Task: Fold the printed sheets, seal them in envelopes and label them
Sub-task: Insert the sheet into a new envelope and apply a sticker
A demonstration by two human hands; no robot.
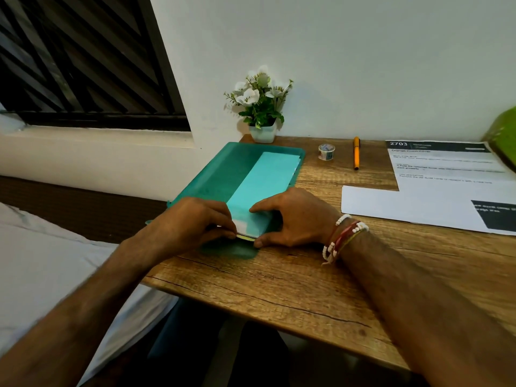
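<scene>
A long light-teal envelope (268, 182) lies on a dark green plastic folder (220, 171) at the desk's left end. A white sheet edge shows at the envelope's near end. My left hand (195, 222) pinches that near end from the left. From the right, my right hand (296, 219) holds the same end, fingers on top and thumb under the near edge. Two printed sheets (446, 188) lie flat on the right of the desk.
A small tape roll (326, 151) and an orange pen (356, 156) lie at the back of the wooden desk (279, 289). A potted white flower (261, 107) stands against the wall. A green object (502, 138) sits at the far right edge. A bed lies left.
</scene>
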